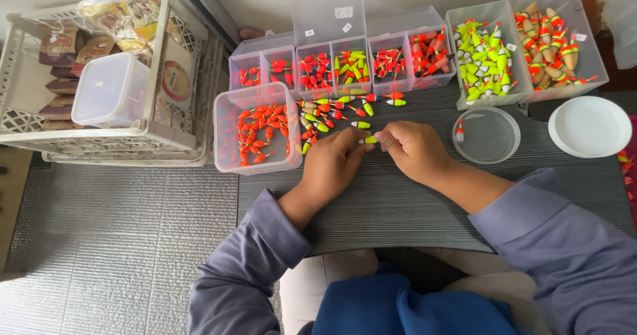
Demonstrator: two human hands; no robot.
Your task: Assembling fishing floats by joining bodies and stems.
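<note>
yellow float (370, 139) between two hands' fingers (361, 148)

A dark grey wood-grained surface (398, 202) fills the middle and right of the frame. Along its upper edge a row of clear compartment boxes (345, 59) is set, filled with red and yellow-green fishing floats, and two larger clear tubs (524, 43) of bigger floats are placed at the upper right. A clear tub of orange floats (257, 129) stands at the surface's left end. Loose floats (335, 112) are scattered beside it at centre. A clear round lid (488, 134) and a white round lid (589, 126) lie at the right.
</note>
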